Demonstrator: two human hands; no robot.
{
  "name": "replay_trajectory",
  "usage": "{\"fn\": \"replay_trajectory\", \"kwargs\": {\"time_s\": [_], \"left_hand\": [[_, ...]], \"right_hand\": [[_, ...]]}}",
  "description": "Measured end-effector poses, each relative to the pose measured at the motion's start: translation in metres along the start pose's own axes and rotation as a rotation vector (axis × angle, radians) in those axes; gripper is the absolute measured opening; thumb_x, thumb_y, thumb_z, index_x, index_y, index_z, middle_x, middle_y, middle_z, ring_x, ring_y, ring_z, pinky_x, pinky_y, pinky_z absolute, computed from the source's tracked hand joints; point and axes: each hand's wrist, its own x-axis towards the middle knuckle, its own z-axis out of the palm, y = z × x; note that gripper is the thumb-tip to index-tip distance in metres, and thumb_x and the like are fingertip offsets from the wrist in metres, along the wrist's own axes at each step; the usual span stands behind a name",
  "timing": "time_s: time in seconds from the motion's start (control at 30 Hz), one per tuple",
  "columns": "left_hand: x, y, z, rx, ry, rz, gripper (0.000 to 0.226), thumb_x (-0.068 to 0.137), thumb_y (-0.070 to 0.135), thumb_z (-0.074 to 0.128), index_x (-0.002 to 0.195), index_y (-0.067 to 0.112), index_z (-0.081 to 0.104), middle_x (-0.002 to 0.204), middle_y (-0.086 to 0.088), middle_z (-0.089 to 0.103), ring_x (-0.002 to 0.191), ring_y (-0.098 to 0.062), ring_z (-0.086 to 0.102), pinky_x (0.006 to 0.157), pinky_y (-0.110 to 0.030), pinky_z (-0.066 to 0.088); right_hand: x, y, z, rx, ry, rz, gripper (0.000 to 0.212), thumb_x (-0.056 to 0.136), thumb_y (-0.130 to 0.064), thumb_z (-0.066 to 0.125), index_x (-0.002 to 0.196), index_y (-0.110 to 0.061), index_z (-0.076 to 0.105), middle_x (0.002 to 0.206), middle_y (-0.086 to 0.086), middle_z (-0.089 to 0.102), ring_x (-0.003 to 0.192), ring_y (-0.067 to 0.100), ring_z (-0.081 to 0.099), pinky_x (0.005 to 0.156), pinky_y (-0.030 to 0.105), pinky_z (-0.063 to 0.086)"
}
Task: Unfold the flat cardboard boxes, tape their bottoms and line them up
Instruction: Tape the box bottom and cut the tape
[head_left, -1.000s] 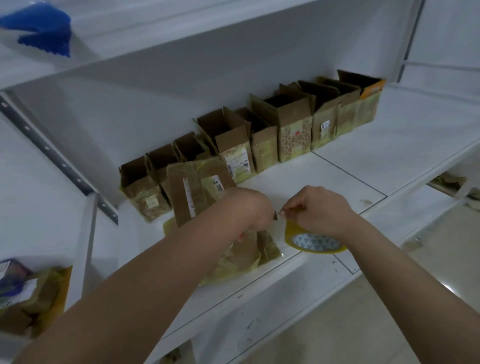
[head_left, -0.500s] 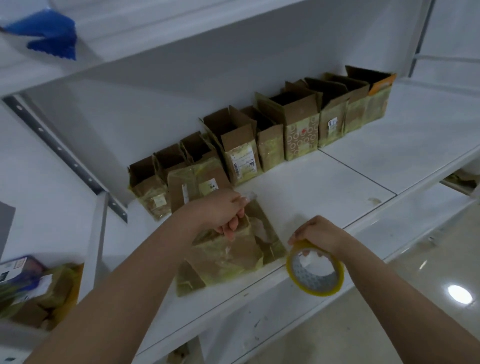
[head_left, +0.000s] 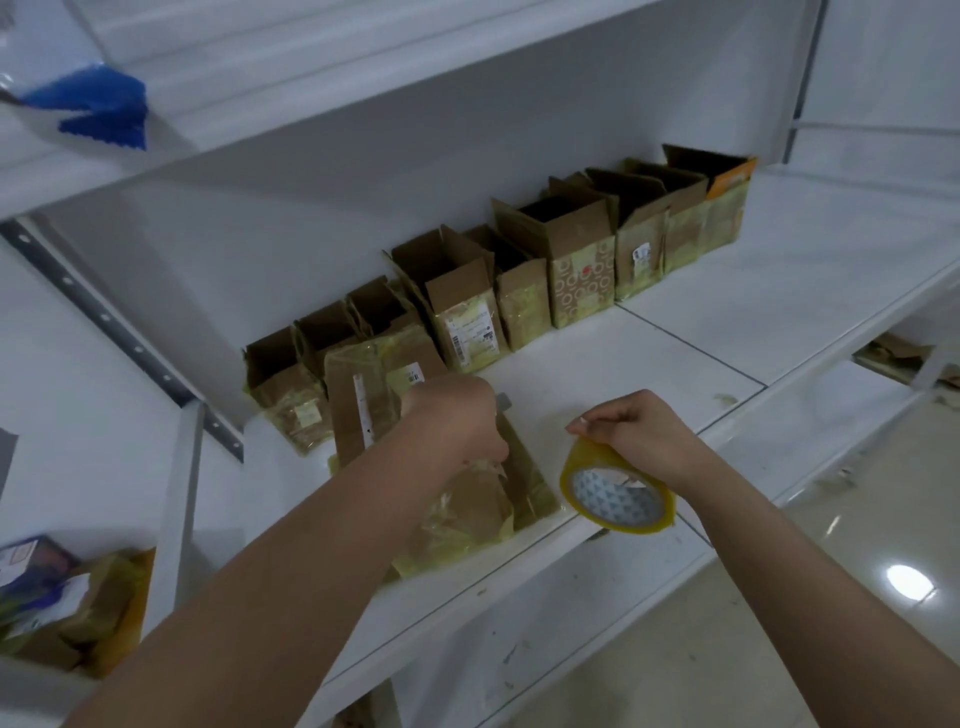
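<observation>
A brown cardboard box (head_left: 467, 499) wrapped in old yellow tape lies on its side on the white shelf (head_left: 649, 364), near the front edge. My left hand (head_left: 454, 415) rests curled on top of it and holds a small grey thing whose tip sticks out to the right. My right hand (head_left: 636, 431) grips a roll of yellow tape (head_left: 615, 493) just right of the box, over the shelf's edge. Behind, several opened boxes (head_left: 576, 260) stand in a row along the back wall.
A blue object (head_left: 98, 109) lies on the upper shelf at the left. More flat cardboard pieces (head_left: 57, 613) sit in the neighbouring bay at lower left. A steel bracket (head_left: 119, 332) runs down the left wall. The shiny floor (head_left: 857, 597) lies below right.
My right hand has lifted the tape roll closer to the box. My left hand has shifted slightly on top of the box, which stays on its side.
</observation>
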Motion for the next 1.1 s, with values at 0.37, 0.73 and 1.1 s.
{"fn": "replay_trajectory", "kwargs": {"time_s": [0.37, 0.73, 1.1], "left_hand": [[-0.036, 0.020, 0.005, -1.203, 0.413, 0.136, 0.045, 0.062, 0.072, 0.063, 0.073, 0.029, 0.069, 0.070, 0.015, 0.068, 0.066, 0.009, 0.062, 0.054, -0.005, 0.042], [-0.044, 0.044, 0.013, -1.641, 0.432, -0.048, 0.022, 0.087, 0.023, 0.072, 0.069, 0.011, 0.068, 0.056, 0.009, 0.065, 0.046, 0.005, 0.053, 0.046, -0.008, 0.038], [-0.068, -0.063, 0.026, -1.471, 0.713, -0.361, 0.031, 0.096, 0.042, 0.054, 0.072, 0.027, 0.064, 0.060, 0.011, 0.067, 0.050, 0.001, 0.058, 0.055, -0.022, 0.041]], "right_hand": [[-0.019, -0.037, -0.013, 0.155, 0.054, -0.263, 0.025, 0.094, -0.024, 0.063, 0.084, -0.043, 0.077, 0.085, -0.009, 0.076, 0.083, 0.013, 0.072, 0.086, 0.047, 0.058], [-0.018, -0.049, 0.020, -0.216, 0.542, -0.432, 0.024, 0.095, -0.046, 0.055, 0.099, -0.035, 0.076, 0.073, -0.004, 0.073, 0.072, 0.018, 0.066, 0.064, 0.032, 0.051], [0.023, -0.006, 0.028, -0.486, 0.603, -0.354, 0.034, 0.098, -0.036, 0.054, 0.131, -0.030, 0.060, 0.083, 0.006, 0.072, 0.075, 0.034, 0.066, 0.060, 0.030, 0.041]]}}
